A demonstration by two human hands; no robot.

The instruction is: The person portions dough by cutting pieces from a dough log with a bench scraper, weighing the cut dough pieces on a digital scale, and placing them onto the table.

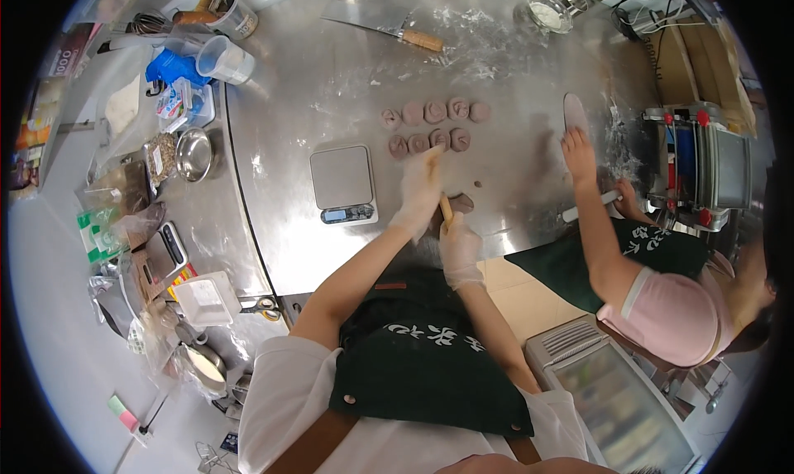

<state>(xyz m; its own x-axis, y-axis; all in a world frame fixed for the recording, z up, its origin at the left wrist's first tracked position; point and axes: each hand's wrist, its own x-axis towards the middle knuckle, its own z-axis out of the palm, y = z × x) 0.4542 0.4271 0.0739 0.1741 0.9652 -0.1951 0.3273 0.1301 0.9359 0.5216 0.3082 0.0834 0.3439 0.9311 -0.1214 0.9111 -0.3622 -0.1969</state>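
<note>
Both my hands wear thin translucent gloves. My left hand (423, 179), smeared by motion, reaches to the near row of flattened purple-grey dough pieces (417, 146); its fingertips are at one piece, and whether they grip it is unclear. Several more dough pieces (435, 112) form a row just beyond. My right hand (461, 244), near the table's front edge, is closed round a tool with a light wooden handle (447, 208); its working end is hidden. Beside that handle lies a larger lump of the same dough (465, 203). A small dough crumb (477, 184) sits to its right.
A digital scale (341, 179) stands left of the dough on the steel table (285, 85). A wooden-handled blade (422, 40) lies at the back, near a metal flour cup (547, 13). At right, a co-worker's hand (577, 153) presses a flat dough strip (574, 112) beside a dough sheeter (703, 166).
</note>
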